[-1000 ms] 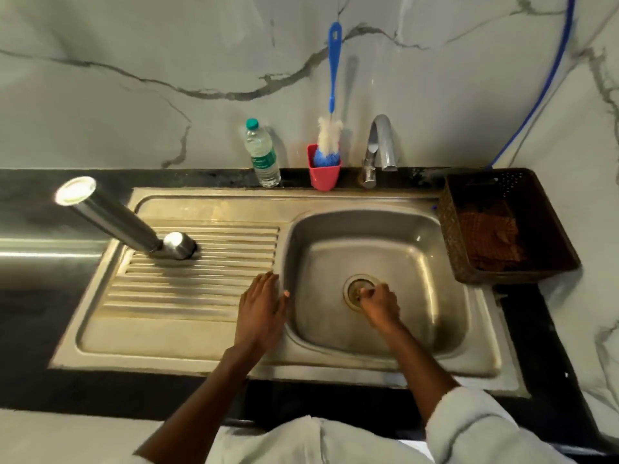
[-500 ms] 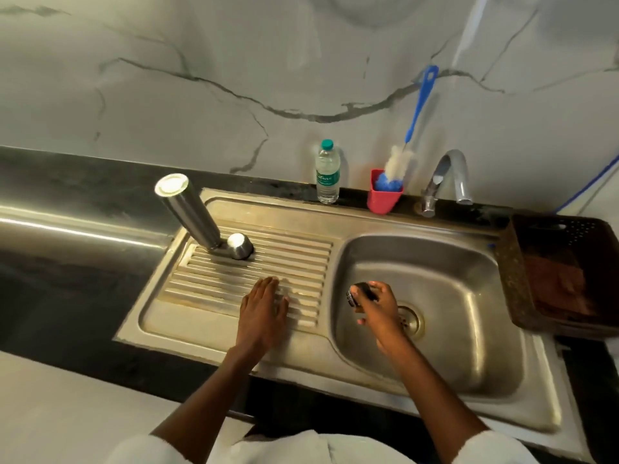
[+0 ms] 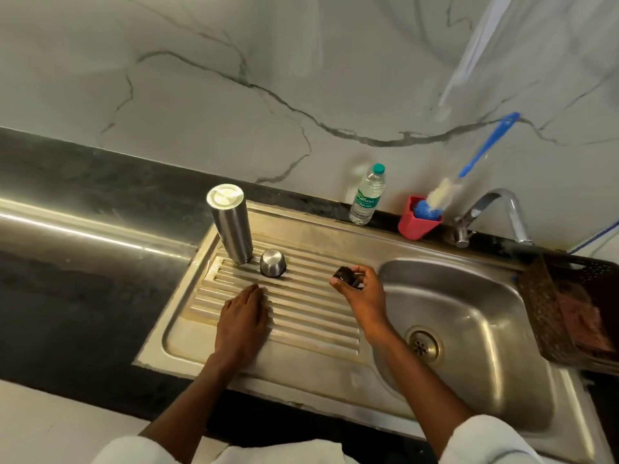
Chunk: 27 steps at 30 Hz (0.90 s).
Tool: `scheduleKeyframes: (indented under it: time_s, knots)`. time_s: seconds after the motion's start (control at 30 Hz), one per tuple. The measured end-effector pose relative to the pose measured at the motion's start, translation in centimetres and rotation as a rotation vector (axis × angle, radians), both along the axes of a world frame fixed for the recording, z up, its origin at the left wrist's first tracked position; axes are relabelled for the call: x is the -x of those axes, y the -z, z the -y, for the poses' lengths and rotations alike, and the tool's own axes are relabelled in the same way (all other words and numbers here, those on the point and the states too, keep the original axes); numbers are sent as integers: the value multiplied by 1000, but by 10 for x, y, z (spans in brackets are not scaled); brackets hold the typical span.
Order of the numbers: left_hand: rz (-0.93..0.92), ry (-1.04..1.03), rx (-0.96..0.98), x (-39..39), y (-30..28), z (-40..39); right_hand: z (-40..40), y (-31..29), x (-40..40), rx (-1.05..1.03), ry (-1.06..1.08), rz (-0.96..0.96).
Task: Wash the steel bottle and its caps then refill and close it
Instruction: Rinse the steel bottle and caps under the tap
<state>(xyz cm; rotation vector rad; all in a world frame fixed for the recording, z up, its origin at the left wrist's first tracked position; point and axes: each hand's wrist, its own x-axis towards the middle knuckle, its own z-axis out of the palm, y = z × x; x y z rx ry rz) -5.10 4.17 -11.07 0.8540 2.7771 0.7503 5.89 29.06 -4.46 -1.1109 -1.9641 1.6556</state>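
Bottle: your tall shiny steel bottle (image 3: 230, 223) stands upside down on the ribbed steel draining board (image 3: 303, 316), so it looks washed.
Steel cap: the small round steel cap (image 3: 273, 262) sits touching it.
Right hand: your right hand (image 3: 360, 289) pinches the small black inner cap (image 3: 345, 275) over the board.
Left hand: your left hand (image 3: 242, 318) lies flat, fingers straight, holding nothing.
Left to do: refill and close (tap looks dry).

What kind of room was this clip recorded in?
Most likely a home kitchen: a steel sink with ribbed drainboard set in a dark counter, a tap against a marble-look wall, and a bottle brush in a red cup.
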Motion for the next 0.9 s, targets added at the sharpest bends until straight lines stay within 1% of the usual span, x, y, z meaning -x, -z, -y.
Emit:
scheduleKeyframes:
  time_s: [0.1, 0.17, 0.43, 0.5, 0.6, 0.73, 0.83, 0.9]
  knots:
    - [-10, 24, -33, 1, 5, 7, 11, 5, 16, 80, -2, -20]
    - [-1, 18, -39, 3, 6, 8, 21, 9, 26, 60, -9, -13]
    - [2, 128, 122, 8, 3, 10, 49, 15, 57, -162, 9, 104]
    - [-11, 141, 163, 9, 0, 10, 54, 22, 62, -181, -11, 171]
    - [-18, 162, 214, 9, -2, 9, 58, 32, 64, -313, -74, 303]
    - [-7, 184, 230, 11, -8, 10, 64, 28, 66, -392, -110, 387]
    - [2, 201, 211, 12, -10, 12, 64, 28, 63, -401, -125, 403]
    - [26, 200, 188, 13, -11, 14, 63, 28, 56, -394, -94, 394]
